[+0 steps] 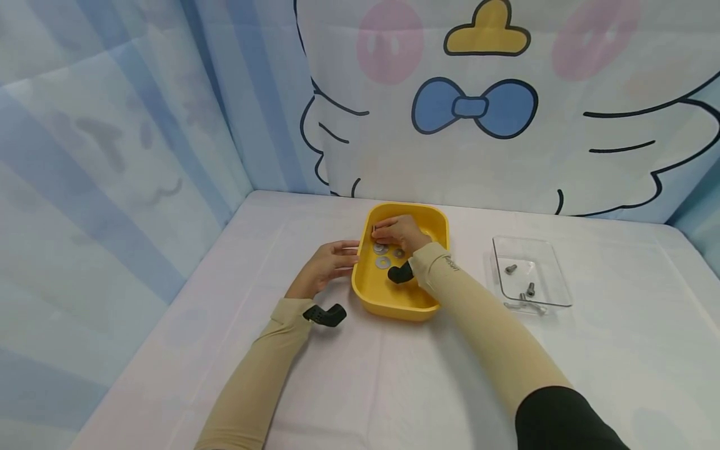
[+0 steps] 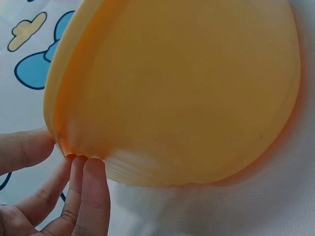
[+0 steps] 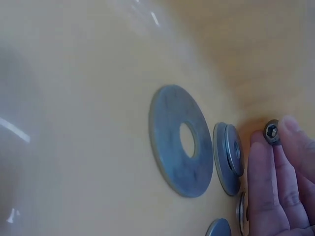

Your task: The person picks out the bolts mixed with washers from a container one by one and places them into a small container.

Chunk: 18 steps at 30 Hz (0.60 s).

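Note:
A yellow plastic tray (image 1: 394,310) sits on the white-covered table, with several flat metal washers (image 1: 383,262) on its floor. My right hand (image 1: 402,232) reaches inside, near the far left corner. Between thumb and fingers it pinches a socket-head screw (image 3: 271,132), whose hex recess shows in the right wrist view; its shank is hidden. Close to those fingers lie a large washer (image 3: 170,147) and some overlapping smaller washers (image 3: 224,162). My left hand (image 1: 329,265) touches the tray's left side from outside. Its fairly straight fingers (image 2: 96,191) rest against the outer wall, thumb at the rim.
To the right stands a clear plastic box (image 1: 554,265) with a few screws (image 1: 510,269) inside; some pieces by its near wall are hard to make out. A printed cloth backdrop (image 1: 472,169) closes off the far side. Black camera mounts (image 1: 329,315) stick out from both wrists.

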Each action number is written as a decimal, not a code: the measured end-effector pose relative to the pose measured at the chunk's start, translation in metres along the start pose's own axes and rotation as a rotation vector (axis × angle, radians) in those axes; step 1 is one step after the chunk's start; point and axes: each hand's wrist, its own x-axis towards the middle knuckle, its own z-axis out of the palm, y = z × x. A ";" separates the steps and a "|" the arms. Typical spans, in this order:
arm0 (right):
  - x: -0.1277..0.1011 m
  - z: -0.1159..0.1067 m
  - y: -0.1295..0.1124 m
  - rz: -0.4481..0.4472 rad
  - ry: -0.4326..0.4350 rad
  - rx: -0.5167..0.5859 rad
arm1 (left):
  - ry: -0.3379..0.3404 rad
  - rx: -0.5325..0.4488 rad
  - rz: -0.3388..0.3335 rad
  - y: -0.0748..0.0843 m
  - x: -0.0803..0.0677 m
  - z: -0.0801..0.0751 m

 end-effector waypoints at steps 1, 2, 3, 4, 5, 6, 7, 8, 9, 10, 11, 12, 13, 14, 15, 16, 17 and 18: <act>0.001 0.001 0.000 0.002 0.003 -0.011 | -0.001 0.002 0.001 0.000 0.000 0.000; 0.001 0.001 0.000 0.005 0.011 -0.020 | -0.002 0.002 0.001 0.000 0.000 0.000; 0.002 0.002 0.000 0.009 0.016 -0.029 | -0.002 0.003 0.002 0.000 0.000 0.000; 0.002 0.003 0.000 0.011 0.018 -0.038 | -0.004 0.003 0.003 0.000 0.000 0.000; 0.002 0.003 0.000 0.015 0.020 -0.045 | -0.006 0.005 0.006 0.000 0.000 -0.001; 0.001 0.004 0.000 0.015 0.020 -0.047 | -0.007 0.007 0.007 0.000 -0.001 -0.001; 0.001 0.004 -0.001 0.015 0.020 -0.051 | -0.008 0.006 0.007 0.000 -0.001 -0.001; 0.000 0.004 -0.001 0.014 0.018 -0.051 | -0.010 0.005 0.009 0.000 -0.001 -0.001; -0.001 0.004 -0.001 0.011 0.014 -0.050 | -0.012 0.007 0.012 0.000 -0.001 -0.001; -0.002 0.004 -0.001 0.006 0.010 -0.051 | -0.014 0.007 0.014 0.000 -0.001 -0.001; -0.002 0.004 -0.002 0.006 0.009 -0.054 | -0.016 0.008 0.017 -0.001 -0.001 -0.002; -0.003 0.004 -0.001 0.003 0.006 -0.056 | -0.018 0.008 0.021 -0.001 -0.001 -0.002; -0.003 0.004 -0.001 0.002 0.005 -0.056 | -0.021 0.008 0.024 -0.001 -0.001 -0.002; -0.003 0.003 -0.001 0.002 0.005 -0.056 | -0.021 0.008 0.025 -0.001 -0.001 -0.002; -0.002 0.003 -0.001 0.001 0.003 -0.055 | -0.020 0.009 0.026 -0.001 -0.001 -0.002; -0.002 0.003 -0.001 0.002 0.003 -0.054 | -0.020 0.009 0.027 -0.001 -0.001 -0.001; -0.002 0.003 -0.001 0.005 0.002 -0.051 | -0.018 0.012 0.028 -0.001 -0.001 -0.001; -0.002 0.003 -0.001 0.007 0.002 -0.043 | -0.015 0.013 0.027 -0.001 -0.001 -0.001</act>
